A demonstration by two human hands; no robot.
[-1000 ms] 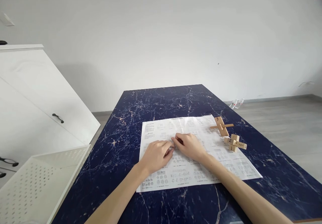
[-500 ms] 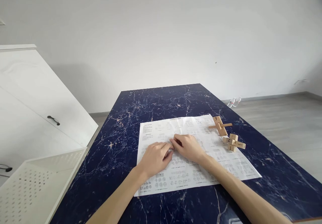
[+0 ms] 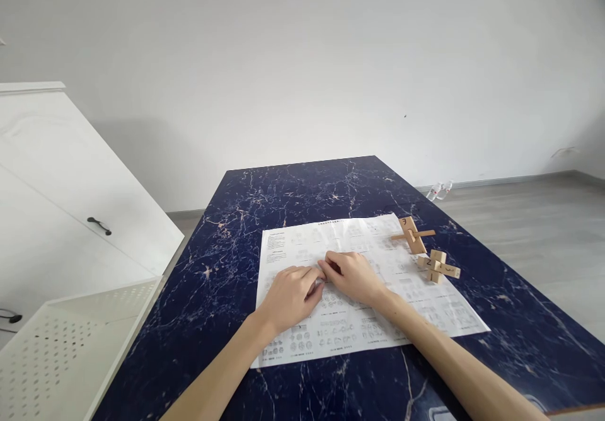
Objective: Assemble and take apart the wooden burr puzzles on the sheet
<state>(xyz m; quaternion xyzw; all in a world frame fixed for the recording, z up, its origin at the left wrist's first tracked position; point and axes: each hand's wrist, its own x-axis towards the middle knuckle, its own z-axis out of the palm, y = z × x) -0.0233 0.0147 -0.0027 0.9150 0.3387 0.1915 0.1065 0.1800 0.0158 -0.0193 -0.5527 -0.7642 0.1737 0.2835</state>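
A large printed sheet of paper [image 3: 378,320] with small diagrams lies on the dark blue marbled table [image 3: 293,194]. My left hand [image 3: 295,295] rests on it, fingers curled together and thumb tucked below. Against its fingertips lies my right hand [image 3: 350,276], also loosely curled on the paper. I see nothing held in either hand. Right of them, on the sheet's edge, sits a wooden interlocking puzzle [image 3: 435,266] of blocks marked with numbers. Just behind it is a flat wooden piece marked 3 [image 3: 411,233] with a thin stick crossing through it.
To the left stands a white cabinet [image 3: 57,175] with a dark handle, and below it a white perforated panel [image 3: 51,351]. Clear plastic bottles [image 3: 439,190] show past the table's right edge, near the floor. A pale wall [image 3: 302,62] rises behind the table.
The view has shifted very slightly. Both hands, the paper and the wooden pieces stay as they were.
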